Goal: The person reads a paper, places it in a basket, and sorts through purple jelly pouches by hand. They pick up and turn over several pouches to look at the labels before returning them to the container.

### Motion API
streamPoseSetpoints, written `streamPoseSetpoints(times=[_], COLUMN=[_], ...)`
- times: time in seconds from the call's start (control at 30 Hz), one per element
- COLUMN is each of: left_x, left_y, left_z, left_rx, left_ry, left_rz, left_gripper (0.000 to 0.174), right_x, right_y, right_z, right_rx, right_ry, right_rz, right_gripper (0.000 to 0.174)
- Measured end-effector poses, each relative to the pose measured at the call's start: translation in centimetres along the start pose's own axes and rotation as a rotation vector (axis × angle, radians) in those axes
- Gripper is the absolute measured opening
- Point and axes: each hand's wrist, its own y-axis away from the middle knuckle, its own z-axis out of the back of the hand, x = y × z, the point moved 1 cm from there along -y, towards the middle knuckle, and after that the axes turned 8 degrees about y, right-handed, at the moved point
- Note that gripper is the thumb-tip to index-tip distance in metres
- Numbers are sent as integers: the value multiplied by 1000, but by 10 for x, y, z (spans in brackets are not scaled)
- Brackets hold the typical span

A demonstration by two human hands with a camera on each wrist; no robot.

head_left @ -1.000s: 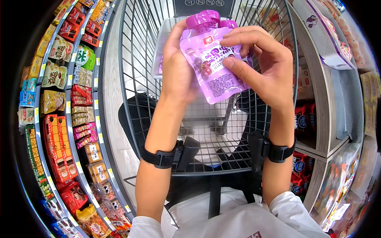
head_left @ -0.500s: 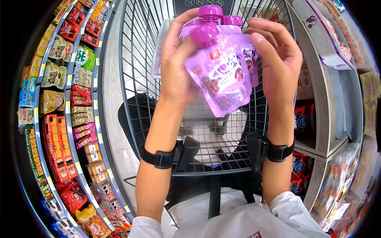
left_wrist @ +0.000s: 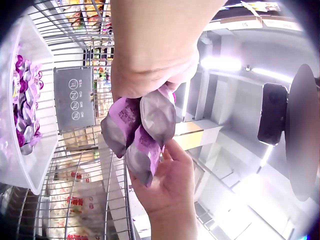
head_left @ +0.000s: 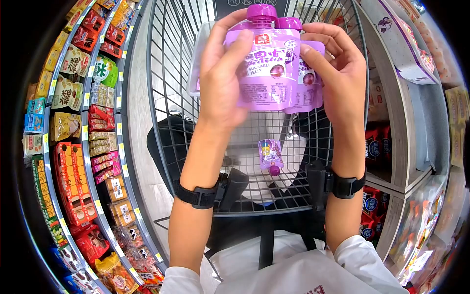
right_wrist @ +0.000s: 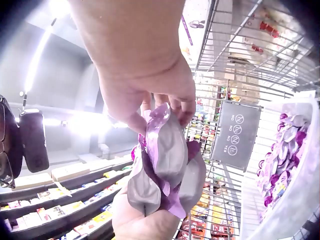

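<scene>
- Purple jelly pouches (head_left: pixel 264 68) are bunched between your two hands, caps up, above the wire cart (head_left: pixel 245 214).
- Your left hand (head_left: pixel 219 85) grips the bunch at its side, thumb over the front pouch.
- Your right hand (head_left: pixel 344 78) pinches the pouch at the other side between thumb and fingers.
- Lower, a loose pouch (head_left: pixel 270 153) shows against the mesh, cap toward you; whether it touches, you cannot tell.
- Beside the bunch, a translucent bin (left_wrist: pixel 24 175) holds more pouches.
</scene>
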Motion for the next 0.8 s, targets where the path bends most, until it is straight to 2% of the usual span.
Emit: streamPoseSetpoints(times=[0.3,0.8], left_x=[1,1], left_y=[1,0], left_z=[-2,-1], left_rx=[-42,5], left_ry=[-11,2], left_rz=[6,12], left_gripper=[41,40], right_x=[0,1], right_y=[0,2], right_z=[-1,0], right_rx=[-8,-3], right_ry=[13,54], right_rz=[0,-3], right_gripper=[31,30])
